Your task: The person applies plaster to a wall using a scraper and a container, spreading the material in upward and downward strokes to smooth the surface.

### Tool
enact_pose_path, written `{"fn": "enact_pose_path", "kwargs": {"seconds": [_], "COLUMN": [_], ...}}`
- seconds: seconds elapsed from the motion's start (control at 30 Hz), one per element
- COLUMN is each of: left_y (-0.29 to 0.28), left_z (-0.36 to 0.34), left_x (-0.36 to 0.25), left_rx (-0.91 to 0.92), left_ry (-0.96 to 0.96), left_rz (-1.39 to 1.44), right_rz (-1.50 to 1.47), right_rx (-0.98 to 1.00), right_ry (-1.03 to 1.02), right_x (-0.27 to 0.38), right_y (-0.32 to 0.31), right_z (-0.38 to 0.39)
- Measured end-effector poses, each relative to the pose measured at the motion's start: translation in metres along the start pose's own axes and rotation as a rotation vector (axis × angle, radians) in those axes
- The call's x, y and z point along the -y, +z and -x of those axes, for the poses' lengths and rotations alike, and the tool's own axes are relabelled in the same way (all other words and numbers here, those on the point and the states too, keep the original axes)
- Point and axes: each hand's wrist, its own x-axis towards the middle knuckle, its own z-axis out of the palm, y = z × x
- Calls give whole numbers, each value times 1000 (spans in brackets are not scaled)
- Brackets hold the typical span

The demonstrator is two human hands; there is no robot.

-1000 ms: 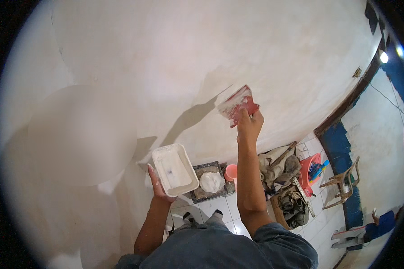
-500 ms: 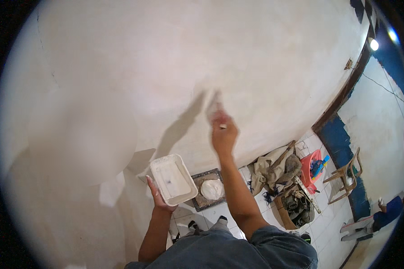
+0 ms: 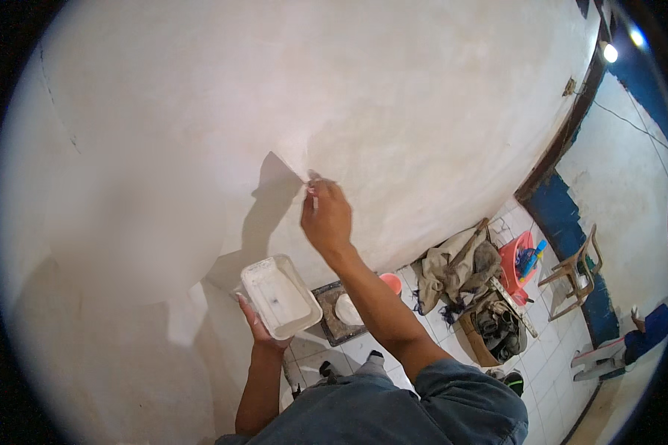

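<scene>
A pale, smeared wall (image 3: 423, 89) fills most of the view; white floor tiles (image 3: 549, 378) run along its foot. At right, a 2nd wall shows patchy blue paint (image 3: 560, 196), with a co-worker (image 3: 649, 326) and a brown chair (image 3: 571, 268) near it. Lower down sit a pink basin (image 3: 508, 259) and a black tray (image 3: 330, 315) carrying 1 white lump (image 3: 346, 308). A cream rectangular tub (image 3: 258, 297), coated white inside, rests tilted on the left hand (image 3: 263, 330), its grip spread under and along the near-left side. A flat tool (image 3: 321, 178) projects past the right hand's (image 3: 326, 219) fingertips at the wall; that grip is clamped on it, though the fingers mostly hide it.
</scene>
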Motion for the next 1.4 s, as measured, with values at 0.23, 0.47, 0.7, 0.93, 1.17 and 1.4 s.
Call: {"fn": "enact_pose_path", "kwargs": {"seconds": [0.23,0.47,0.7,0.93,1.17,1.4], "left_y": [16,5,11,6,15,10], "left_z": [2,5,4,2,5,1], "left_x": [-1,-5,-10,-3,-8,-6], "left_rx": [-26,-17,-193,-105,-195,-151], "left_ry": [93,-20,22,-10,3,1], "left_rz": [-95,-12,-66,-26,-38,-52], "right_rz": [253,436,225,198,50,312], "right_rx": [-433,31,-40,-118,32,-402], "right_ry": [-310,-257,113,365,-67,-593], "right_x": [-39,-90,-161,-159,-27,25], "right_y": [-84,-4,-22,8,18,-38], "right_z": [-168,-49,50,-8,-17,-239]}}
